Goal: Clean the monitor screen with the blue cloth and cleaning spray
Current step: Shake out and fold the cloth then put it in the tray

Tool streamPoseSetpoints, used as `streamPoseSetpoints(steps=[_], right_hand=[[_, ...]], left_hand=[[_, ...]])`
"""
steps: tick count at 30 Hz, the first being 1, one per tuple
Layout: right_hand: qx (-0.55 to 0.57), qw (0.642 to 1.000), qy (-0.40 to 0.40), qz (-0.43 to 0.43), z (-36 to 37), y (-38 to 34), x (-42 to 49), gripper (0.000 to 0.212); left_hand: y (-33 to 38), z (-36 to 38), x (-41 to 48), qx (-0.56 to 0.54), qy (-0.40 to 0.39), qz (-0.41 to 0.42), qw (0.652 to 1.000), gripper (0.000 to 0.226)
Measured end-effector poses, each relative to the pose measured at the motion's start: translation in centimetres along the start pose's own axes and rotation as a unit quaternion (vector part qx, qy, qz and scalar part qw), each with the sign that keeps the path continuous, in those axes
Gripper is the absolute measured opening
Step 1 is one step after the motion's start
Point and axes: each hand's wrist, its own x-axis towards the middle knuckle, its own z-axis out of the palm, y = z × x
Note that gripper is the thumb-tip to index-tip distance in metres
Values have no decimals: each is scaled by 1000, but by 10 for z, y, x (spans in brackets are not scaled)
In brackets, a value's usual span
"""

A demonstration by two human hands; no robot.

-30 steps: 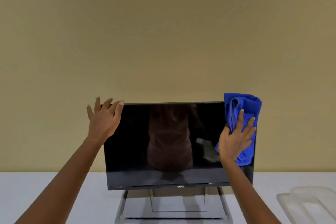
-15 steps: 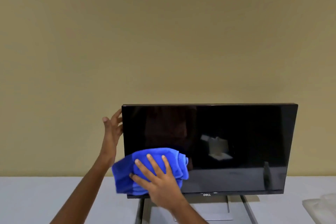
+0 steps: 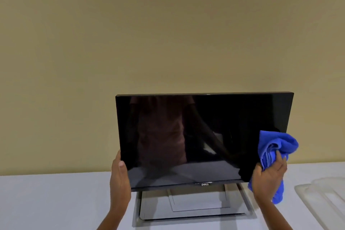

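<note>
A black monitor stands on its silver stand on the white table, its dark screen showing dim reflections. My left hand grips the monitor's lower left edge, thumb on the front bezel. My right hand presses the bunched blue cloth against the lower right corner of the screen; part of the cloth hangs below my palm. No spray bottle is in view.
The white table runs along a plain beige wall. A clear plastic lid or tray lies on the table at the far right.
My right hand has swept the cloth from the lower left of the screen to its lower right corner. My left hand has slid down the left edge and now clasps it lower.
</note>
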Motion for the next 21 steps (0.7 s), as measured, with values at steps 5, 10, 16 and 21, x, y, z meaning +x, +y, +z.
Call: streamPoseSetpoints(steps=[5, 10, 16, 21], right_hand=[[-3, 1000, -5, 10, 35, -9, -79, 57], [-24, 987, -135, -82, 68, -24, -179, 66], [-60, 908, -331, -251, 84, -86, -262, 61], [20, 880, -435, -191, 74, -115, -284, 81]], left_hand=[[-24, -8, -12, -51, -19, -92, 994, 90], [-21, -10, -26, -47, -24, -122, 991, 102], [-12, -17, -37, -80, -43, -162, 983, 67], [-11, -43, -32, -72, 29, -193, 978, 44]])
